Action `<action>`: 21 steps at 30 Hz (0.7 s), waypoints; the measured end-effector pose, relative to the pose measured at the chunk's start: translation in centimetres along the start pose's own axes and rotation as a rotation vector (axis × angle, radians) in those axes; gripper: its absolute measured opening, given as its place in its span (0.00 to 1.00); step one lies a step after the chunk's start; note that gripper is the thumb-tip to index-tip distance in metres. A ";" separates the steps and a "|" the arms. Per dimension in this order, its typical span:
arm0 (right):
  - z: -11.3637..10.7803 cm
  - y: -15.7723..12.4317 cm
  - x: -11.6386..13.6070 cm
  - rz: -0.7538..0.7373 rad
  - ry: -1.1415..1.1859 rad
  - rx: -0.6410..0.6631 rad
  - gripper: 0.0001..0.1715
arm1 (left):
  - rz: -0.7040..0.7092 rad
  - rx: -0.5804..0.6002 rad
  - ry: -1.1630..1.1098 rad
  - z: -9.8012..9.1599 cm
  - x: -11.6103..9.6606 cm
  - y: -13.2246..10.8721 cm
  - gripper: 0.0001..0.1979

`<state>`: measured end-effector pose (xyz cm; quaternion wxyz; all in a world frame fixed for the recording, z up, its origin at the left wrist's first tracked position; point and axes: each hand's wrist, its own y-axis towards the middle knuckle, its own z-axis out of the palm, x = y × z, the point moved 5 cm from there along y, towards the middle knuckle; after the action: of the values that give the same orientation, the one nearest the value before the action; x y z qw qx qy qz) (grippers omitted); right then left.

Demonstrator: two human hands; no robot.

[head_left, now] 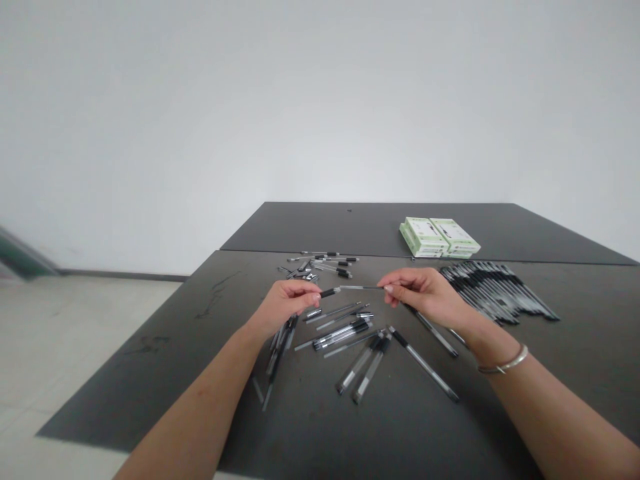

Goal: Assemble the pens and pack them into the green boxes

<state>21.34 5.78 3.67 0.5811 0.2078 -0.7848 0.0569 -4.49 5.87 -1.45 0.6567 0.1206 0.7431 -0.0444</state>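
Observation:
Between its fingertips, my left hand (289,303) pinches a pen barrel (329,293) with a black grip, whose rear is hidden in the hand. My right hand (417,291) is closed on a thin pen refill (361,287), held almost level. The refill's left end meets or nearly meets the barrel's open end; I cannot tell whether it is inside. Below the hands lie loose refills (336,319) and clear pen barrels with black grips (345,335). Two more barrels (370,369) point toward me, and a longer pen (425,365) slants to the right.
Many pens (500,290) lie in a dense row at the right. Green-and-white boxes (440,237) are stacked behind them. More pen parts (330,265) lie beyond my left hand, and a bundle (280,350) lies by my left forearm. The dark table (190,373) ends at the left above a pale floor.

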 end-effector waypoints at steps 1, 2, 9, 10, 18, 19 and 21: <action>0.0 0.0 0.0 -0.004 0.001 0.001 0.21 | 0.000 -0.001 -0.006 0.0 0.0 0.0 0.12; 0.0 0.0 -0.1 -0.007 0.002 0.003 0.20 | 0.002 0.000 -0.013 0.0 0.0 0.0 0.12; 0.0 0.0 -0.3 -0.013 -0.032 0.023 0.19 | 0.005 0.016 -0.005 0.0 -0.1 -0.1 0.11; 0.0 0.0 -0.2 -0.014 -0.045 0.024 0.19 | 0.004 0.016 0.006 0.0 -0.3 -0.1 0.11; -0.5 -0.5 0.7 -0.069 -0.296 0.026 0.12 | -0.001 0.100 0.158 0.6 -1.4 -0.3 0.10; -0.6 -0.5 0.7 -0.073 -0.307 0.029 0.12 | -0.003 0.107 0.170 0.7 -1.4 -0.3 0.10; -0.7 -0.5 0.5 -0.074 -0.314 0.036 0.11 | -0.012 0.117 0.186 0.8 -1.3 -0.3 0.11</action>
<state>22.02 5.40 4.28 0.4494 0.2533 -0.8565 0.0162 -3.69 5.25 -0.30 0.5766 0.1578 0.7976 -0.0804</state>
